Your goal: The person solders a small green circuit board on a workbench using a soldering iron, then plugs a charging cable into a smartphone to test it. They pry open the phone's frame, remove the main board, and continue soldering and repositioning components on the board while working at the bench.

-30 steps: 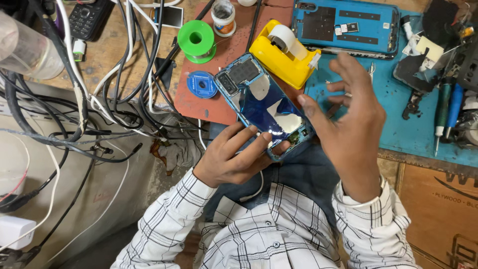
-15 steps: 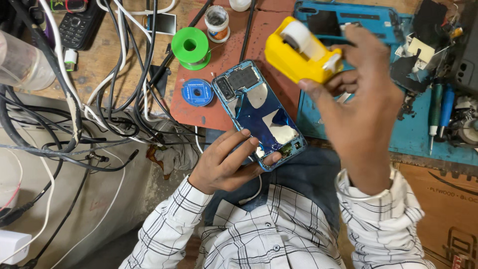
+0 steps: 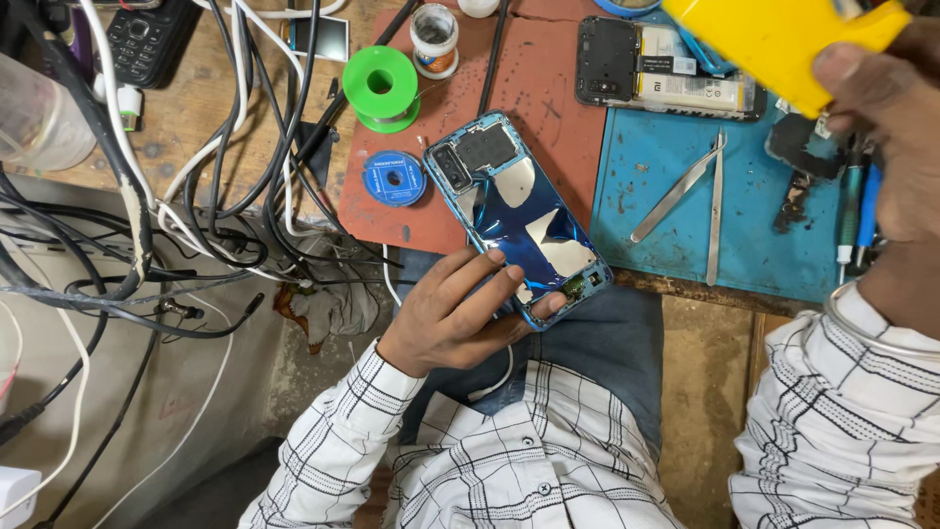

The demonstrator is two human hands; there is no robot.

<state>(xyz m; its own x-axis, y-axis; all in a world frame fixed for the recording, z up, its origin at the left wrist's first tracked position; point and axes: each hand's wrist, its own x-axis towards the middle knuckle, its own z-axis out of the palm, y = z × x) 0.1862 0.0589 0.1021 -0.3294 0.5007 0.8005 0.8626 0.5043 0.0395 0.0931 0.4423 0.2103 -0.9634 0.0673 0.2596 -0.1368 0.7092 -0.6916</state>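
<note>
My left hand (image 3: 460,313) grips the lower end of a blue phone back shell (image 3: 514,211), inner side up, held tilted over my lap at the bench edge. My right hand (image 3: 886,137) is raised close to the camera at the upper right and holds a yellow tape dispenser (image 3: 774,39) above the blue mat (image 3: 685,225). An opened phone body (image 3: 666,83) with its battery showing lies under the dispenser on the bench.
Two metal tweezers (image 3: 690,196) lie on the blue mat. A green solder spool (image 3: 380,88), a small blue reel (image 3: 392,178) and a small jar (image 3: 434,37) sit on the brown mat (image 3: 548,108). Tangled cables (image 3: 176,196) and a keypad phone (image 3: 147,39) crowd the left.
My right hand picked up the yellow tape dispenser from the bench and lifted it up toward the camera. My left hand kept holding the blue shell, which shifted slightly.
</note>
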